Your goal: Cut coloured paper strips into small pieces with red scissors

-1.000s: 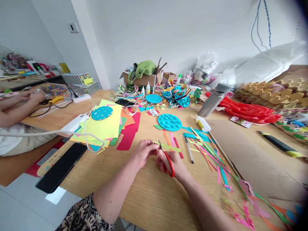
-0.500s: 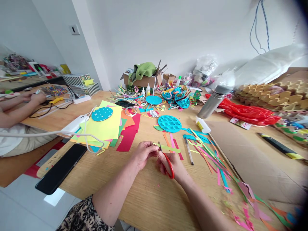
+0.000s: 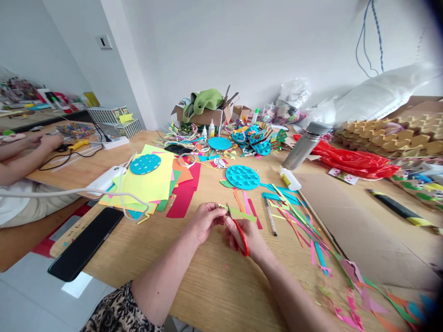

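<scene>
My left hand (image 3: pixel 207 222) pinches one end of a yellow-green paper strip (image 3: pixel 244 215) above the table's middle. Close against it on the right, my right hand (image 3: pixel 245 235) is wrapped round red-handled scissors (image 3: pixel 244 240), whose dark blades point up beside the strip. Beyond the hands lies a blue woven paper oval (image 3: pixel 242 177), with orange, pink and red strips (image 3: pixel 254 213) below it. A pen (image 3: pixel 270 216) rests to the right of these strips.
Coloured paper sheets (image 3: pixel 152 170) and a black phone (image 3: pixel 86 244) are at left. Cut strips (image 3: pixel 320 249), cardboard (image 3: pixel 360 226), a steel bottle (image 3: pixel 302 146) and a cutter (image 3: pixel 398 208) lie right. Another person's hands (image 3: pixel 44 143) are far left.
The whole view has shifted slightly, so things sit a little further left. Both hands keep nearly the same pose with the strip and scissors.
</scene>
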Motion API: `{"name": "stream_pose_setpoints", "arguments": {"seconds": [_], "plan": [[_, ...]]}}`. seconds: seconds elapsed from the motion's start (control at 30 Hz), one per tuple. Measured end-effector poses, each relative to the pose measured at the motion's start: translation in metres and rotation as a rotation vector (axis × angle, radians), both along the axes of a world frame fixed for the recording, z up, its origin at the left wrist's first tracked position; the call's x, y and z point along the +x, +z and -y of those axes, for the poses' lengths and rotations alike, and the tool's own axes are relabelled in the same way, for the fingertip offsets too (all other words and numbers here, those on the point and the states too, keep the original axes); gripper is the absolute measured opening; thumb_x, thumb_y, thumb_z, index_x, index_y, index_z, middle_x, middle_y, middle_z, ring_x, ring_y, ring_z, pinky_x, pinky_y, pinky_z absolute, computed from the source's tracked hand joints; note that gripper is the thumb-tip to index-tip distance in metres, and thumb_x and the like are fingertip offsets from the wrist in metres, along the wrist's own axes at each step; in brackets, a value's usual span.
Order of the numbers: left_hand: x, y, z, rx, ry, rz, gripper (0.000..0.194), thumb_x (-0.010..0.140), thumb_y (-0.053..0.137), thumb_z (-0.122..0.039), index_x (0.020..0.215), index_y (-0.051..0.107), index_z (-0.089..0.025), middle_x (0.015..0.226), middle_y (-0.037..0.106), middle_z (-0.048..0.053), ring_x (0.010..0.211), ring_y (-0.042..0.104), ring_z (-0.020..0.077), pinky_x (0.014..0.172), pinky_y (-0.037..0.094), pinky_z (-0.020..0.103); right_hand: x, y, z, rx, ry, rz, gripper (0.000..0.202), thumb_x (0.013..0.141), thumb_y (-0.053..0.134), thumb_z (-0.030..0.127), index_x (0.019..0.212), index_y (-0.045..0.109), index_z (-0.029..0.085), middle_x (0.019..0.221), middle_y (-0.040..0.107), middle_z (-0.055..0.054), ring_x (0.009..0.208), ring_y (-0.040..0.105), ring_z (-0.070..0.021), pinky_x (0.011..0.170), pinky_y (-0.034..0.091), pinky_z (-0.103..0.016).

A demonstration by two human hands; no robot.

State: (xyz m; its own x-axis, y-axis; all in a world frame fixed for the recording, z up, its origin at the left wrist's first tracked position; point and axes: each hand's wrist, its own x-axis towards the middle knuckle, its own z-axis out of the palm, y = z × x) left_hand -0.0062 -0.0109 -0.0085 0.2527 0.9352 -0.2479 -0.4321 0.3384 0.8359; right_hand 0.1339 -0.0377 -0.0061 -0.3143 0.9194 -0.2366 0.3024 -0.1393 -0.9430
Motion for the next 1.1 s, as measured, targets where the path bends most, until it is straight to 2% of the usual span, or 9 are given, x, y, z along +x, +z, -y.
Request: {"name": "stream_pose_setpoints", "arguments": {"seconds": [0.7, 1.1], "plan": [[0.0013, 0.0036, 0.0008, -0.01, 0.011, -0.017, 0.021, 0.055, 0.075, -0.024, 0.058, 0.058, -0.012, 0.058, 0.057, 0.0, 0.054, 0.051, 0.009, 0.057, 0.04, 0.023, 0.0002, 0.0008, 0.0001, -0.026, -0.008, 0.032, 0.053, 0.077, 0.048, 0.067, 0.06, 0.049, 0.017, 0.04, 0.05, 0.001, 0.035, 0.042, -0.009, 0.038, 0.032, -0.02], [0.0007, 0.0019, 0.001, -0.008, 0.004, -0.007, 0.018, 0.058, 0.073, -0.022, 0.058, 0.058, -0.012, 0.059, 0.058, 0.0, 0.055, 0.051, 0.0089, 0.059, 0.04, 0.024, 0.0002, -0.0016, 0.0002, 0.002, 0.006, 0.02, 0.055, 0.08, 0.042, 0.069, 0.062, 0.049, 0.018, 0.042, 0.05, 0.001, 0.036, 0.042, -0.009, 0.038, 0.032, -0.02]]}}
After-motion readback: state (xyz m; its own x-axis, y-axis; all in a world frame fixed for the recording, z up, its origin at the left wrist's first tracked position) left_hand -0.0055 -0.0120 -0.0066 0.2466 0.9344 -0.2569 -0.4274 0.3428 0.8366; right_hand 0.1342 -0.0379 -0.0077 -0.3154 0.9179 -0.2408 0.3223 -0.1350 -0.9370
